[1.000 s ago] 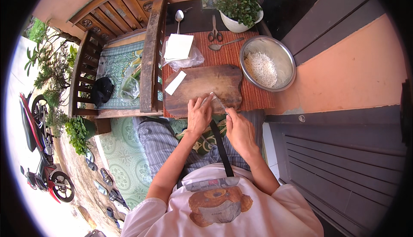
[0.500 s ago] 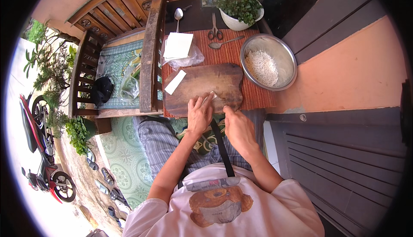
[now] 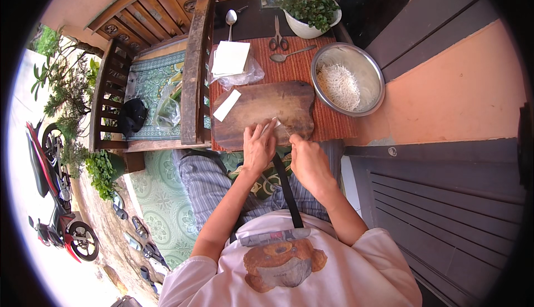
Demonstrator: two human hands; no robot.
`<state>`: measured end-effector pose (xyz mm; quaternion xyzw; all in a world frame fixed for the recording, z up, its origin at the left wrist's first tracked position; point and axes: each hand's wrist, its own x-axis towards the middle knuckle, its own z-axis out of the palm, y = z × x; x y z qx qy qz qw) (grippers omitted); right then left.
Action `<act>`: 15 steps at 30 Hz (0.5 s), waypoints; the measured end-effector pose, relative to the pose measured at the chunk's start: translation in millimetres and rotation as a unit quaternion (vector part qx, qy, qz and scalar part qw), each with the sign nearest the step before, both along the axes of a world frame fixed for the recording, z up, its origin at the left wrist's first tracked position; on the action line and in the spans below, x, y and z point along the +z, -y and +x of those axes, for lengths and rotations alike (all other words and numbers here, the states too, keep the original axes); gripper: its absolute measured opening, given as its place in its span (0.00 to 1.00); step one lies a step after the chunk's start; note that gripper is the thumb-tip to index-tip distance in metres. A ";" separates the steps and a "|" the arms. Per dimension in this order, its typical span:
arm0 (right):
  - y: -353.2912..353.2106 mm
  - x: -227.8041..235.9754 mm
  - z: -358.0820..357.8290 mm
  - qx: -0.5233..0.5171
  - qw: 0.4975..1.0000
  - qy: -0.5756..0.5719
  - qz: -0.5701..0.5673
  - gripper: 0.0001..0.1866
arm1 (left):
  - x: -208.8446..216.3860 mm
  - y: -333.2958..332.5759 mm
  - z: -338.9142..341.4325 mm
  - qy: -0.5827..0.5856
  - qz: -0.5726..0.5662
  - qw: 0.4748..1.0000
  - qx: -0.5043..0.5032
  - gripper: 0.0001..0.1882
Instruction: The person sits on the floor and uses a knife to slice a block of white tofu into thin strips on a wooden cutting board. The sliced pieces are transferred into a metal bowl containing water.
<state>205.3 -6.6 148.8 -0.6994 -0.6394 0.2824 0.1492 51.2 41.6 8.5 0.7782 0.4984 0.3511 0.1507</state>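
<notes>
On cam I see desk (image 3: 251, 27) w/ wood board (image 3: 261, 104); L grip (image 3: 259, 151) half-curled, pressing down; R grip (image 3: 307, 162) closed round knife (image 3: 285, 131), blade prob. just by small white pc (image 3: 277, 122) pinned by L grip, board's near side.

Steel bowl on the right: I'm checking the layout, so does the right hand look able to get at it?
Probably yes: the steel bowl is uncovered, and nothing upright stands between it and the right hand. The knife in that hand may need setting down first.
</notes>
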 end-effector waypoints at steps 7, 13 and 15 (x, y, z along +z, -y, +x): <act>7.0 -2.9 5.4 -0.006 0.999 -0.030 0.024 0.10 | -0.1 0.2 -0.2 -0.009 0.002 1.000 0.002 0.28; 13.9 5.9 6.9 -0.049 0.997 -0.046 -0.023 0.09 | 1.1 0.3 1.1 -0.001 0.002 1.000 0.005 0.27; 19.2 -3.6 8.9 -0.054 0.997 -0.055 -0.007 0.09 | 1.8 0.6 1.4 0.003 0.000 1.000 0.008 0.27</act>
